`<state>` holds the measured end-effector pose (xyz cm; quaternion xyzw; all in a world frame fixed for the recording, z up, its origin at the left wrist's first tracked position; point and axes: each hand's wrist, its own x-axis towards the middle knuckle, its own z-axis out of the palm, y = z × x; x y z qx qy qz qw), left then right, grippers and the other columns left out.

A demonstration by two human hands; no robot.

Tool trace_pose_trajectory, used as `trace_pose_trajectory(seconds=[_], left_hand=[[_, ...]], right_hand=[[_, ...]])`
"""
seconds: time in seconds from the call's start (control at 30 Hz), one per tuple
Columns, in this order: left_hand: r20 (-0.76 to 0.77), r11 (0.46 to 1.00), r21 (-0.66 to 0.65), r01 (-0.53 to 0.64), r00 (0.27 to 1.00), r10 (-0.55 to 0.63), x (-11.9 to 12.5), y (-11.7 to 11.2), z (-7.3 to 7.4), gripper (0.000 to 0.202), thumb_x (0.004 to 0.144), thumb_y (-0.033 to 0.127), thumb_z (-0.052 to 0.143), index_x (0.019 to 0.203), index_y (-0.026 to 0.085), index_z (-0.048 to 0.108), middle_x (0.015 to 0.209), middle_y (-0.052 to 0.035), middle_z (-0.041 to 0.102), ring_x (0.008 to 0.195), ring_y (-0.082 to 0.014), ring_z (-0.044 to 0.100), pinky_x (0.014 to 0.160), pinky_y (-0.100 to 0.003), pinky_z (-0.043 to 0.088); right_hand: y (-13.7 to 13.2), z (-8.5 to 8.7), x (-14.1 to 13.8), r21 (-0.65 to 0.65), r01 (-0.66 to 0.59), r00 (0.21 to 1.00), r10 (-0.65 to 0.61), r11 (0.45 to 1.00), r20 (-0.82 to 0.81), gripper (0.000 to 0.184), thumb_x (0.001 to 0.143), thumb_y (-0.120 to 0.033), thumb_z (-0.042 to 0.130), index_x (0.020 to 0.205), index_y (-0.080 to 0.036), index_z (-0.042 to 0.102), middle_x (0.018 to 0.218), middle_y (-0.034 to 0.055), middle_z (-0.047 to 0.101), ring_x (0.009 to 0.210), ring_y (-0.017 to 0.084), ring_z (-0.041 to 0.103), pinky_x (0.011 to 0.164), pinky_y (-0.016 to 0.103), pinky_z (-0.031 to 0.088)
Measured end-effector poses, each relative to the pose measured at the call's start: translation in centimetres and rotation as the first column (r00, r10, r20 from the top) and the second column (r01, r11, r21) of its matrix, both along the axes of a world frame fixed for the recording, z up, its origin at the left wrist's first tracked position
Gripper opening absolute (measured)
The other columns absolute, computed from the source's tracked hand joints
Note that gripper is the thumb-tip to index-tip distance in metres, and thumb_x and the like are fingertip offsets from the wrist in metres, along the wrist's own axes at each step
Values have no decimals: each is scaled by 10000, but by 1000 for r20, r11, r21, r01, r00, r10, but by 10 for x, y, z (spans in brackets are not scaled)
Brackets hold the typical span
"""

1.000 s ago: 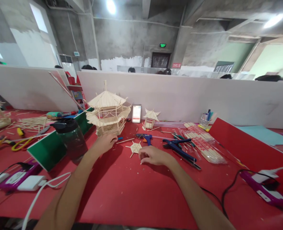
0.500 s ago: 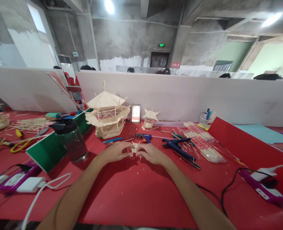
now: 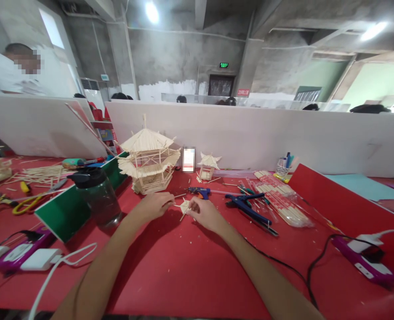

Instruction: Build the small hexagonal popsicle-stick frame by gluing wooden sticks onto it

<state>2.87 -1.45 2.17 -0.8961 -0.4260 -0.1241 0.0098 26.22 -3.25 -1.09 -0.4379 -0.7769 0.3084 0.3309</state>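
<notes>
A small flat star-shaped piece made of thin wooden sticks (image 3: 184, 206) lies on the red table (image 3: 183, 271). My left hand (image 3: 153, 206) pinches its left edge with curled fingers. My right hand (image 3: 204, 214) pinches its right edge. Just behind stands a tall two-tier pagoda model of sticks (image 3: 148, 155). A smaller stick pavilion (image 3: 209, 165) stands further right by the white partition.
A blue glue gun (image 3: 200, 192) and blue cutters (image 3: 248, 206) lie right of my hands, with packs of sticks (image 3: 280, 198) beyond. A dark bottle (image 3: 98, 193) and green board (image 3: 73, 204) stand left. Power strips (image 3: 363, 260) and cables (image 3: 55, 271) lie at both sides. A person in white (image 3: 13, 69) stands far left.
My left hand came back from the pagoda's base to the small stick piece and both hands closed on it. A person in white has come into view at far left.
</notes>
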Motion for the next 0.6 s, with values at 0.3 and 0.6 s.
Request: trace_pose_trajectory(seconds=[0.3,0.6], left_hand=[[-196,859,18,-511,841,504,-37,6,0,124,832,273,582,832,212,690,911,-112,718,815,-269,671,717,-346,469],[-3,979,-60,-193,981,193,-7,8,-12,191,914,260,512,1009,191,662,996,-97,703,934,-257,642,799,-343,468]], right_hand=[[-2,-6,4,27,17,908,-27,999,419,155,818,-118,588,944,-201,553,739,-6,640,658,137,550,603,240,263],[1,-14,6,-29,-28,931,37,999,363,196,758,-106,613,912,-201,540,721,-21,634,651,130,554,596,225,278]])
